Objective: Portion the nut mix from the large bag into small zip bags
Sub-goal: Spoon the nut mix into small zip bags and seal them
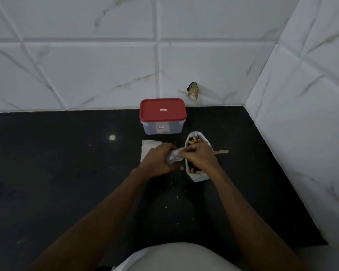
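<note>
The large white bag (199, 176) stands open on the black counter, with nut mix (194, 141) showing inside. My left hand (158, 161) grips a small clear zip bag (173, 157) just left of the large bag. My right hand (201, 156) hovers over the large bag's mouth and pinches the small bag's top edge. A wooden handle (221, 151), perhaps a spoon, sticks out to the right from behind my right hand. A stack of flat small zip bags (148, 146) lies under and behind my left hand.
A clear plastic box with a red lid (162, 114) stands behind the bags, close to the tiled back wall. A tiled side wall (301, 133) closes off the right. Small crumbs (166, 207) dot the black counter (67, 173).
</note>
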Available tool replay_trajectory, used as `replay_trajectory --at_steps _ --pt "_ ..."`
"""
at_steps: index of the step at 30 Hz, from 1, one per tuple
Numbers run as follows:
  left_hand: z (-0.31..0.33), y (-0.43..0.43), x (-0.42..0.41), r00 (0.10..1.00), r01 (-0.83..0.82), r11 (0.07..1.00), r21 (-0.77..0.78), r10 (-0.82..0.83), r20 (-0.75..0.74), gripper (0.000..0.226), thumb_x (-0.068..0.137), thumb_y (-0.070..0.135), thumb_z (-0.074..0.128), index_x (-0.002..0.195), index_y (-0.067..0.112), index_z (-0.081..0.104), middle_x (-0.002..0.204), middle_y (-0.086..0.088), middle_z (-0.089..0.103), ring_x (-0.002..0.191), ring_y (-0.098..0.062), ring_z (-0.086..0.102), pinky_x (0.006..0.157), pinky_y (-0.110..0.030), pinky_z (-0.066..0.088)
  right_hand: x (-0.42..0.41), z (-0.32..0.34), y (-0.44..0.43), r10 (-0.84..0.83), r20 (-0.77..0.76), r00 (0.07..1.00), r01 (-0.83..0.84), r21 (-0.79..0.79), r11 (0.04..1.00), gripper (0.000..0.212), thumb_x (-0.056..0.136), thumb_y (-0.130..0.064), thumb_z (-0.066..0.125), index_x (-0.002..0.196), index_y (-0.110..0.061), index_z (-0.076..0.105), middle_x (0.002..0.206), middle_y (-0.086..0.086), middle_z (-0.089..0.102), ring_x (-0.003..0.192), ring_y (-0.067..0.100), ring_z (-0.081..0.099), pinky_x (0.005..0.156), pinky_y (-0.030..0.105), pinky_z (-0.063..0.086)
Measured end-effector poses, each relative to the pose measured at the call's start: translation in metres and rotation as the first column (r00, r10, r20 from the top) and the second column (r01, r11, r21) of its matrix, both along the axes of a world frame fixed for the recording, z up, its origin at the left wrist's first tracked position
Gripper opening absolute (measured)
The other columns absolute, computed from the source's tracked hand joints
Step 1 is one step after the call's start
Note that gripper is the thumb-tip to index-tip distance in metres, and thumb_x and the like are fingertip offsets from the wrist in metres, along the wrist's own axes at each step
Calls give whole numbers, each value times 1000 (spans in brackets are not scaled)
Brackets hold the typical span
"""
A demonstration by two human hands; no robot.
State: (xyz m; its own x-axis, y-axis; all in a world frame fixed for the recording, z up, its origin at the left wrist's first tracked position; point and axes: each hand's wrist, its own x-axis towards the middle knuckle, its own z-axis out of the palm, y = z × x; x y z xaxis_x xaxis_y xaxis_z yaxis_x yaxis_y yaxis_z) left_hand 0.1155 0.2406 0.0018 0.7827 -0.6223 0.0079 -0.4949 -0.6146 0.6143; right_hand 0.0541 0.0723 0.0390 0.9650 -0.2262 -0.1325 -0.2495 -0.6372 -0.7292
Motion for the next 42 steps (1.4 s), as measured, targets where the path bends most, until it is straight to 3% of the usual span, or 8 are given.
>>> replay_trajectory --at_steps 8,15,18,22,26,31,36,42 --pt "-6 2 -5 998 1 1000 -5 -1 -58 70 77 66 53 132 22 50 123 4 58 110 -11 51 100 -46 41 -3 -1 -11 60 122 991 -77 146 986 7 88 -24 69 89 -20 75 92 -14 64 85 -1 62 71 13 45" --pt "-13 1 -5 998 -26 1000 -14 25 -64 74 78 56 71 139 25 44 136 1 53 121 -15 50 106 -44 40 -15 -14 -83 -355 208 911 363 1 932 7 89 -28 68 93 -23 69 107 4 62 99 17 60 80 30 46" --pt "-14 -2 -5 996 0 1000 -20 -2 -90 81 77 57 72 144 34 34 142 3 49 127 -14 46 109 -45 37 -19 -22 -106 -413 29 910 413 -112 904 31 90 -40 66 113 -18 66 121 8 56 113 26 54 92 36 44" --pt "-20 -6 -7 995 21 999 29 -18 -102 88 72 71 65 145 39 27 145 3 47 130 -15 45 111 -47 34 -18 -25 -106 -367 -197 909 386 70 920 37 89 -43 67 116 -19 60 111 2 63 100 19 61 90 38 51" --pt "-23 -9 -9 996 24 998 61 -19 -87 88 78 67 65 149 35 23 150 0 43 135 -18 41 114 -43 27 -13 -32 -101 -499 -186 846 532 344 774 30 87 -32 73 110 -18 61 108 7 67 85 18 65 76 35 57" --pt "-28 -10 -13 997 15 998 65 -10 -73 84 82 65 61 150 34 22 151 0 40 135 -17 40 113 -42 28 -9 -47 -99 -709 -188 679 731 255 633 66 79 -39 79 131 -12 49 128 9 57 112 27 59 94 43 52" --pt "-28 -10 -14 999 24 998 53 -22 -37 76 85 64 58 147 31 31 141 0 46 127 -15 44 105 -38 33 -11 -46 -94 -521 -209 828 552 473 687 23 92 -30 66 106 -12 67 96 5 68 75 12 60 62 26 50" --pt "-28 -11 -13 995 73 997 36 -70 -77 62 84 59 63 131 21 51 124 2 55 107 -12 53 91 -34 46 -12 -44 -89 -389 -112 914 403 351 845 20 98 -36 55 96 -18 64 95 4 70 79 15 67 66 30 53"
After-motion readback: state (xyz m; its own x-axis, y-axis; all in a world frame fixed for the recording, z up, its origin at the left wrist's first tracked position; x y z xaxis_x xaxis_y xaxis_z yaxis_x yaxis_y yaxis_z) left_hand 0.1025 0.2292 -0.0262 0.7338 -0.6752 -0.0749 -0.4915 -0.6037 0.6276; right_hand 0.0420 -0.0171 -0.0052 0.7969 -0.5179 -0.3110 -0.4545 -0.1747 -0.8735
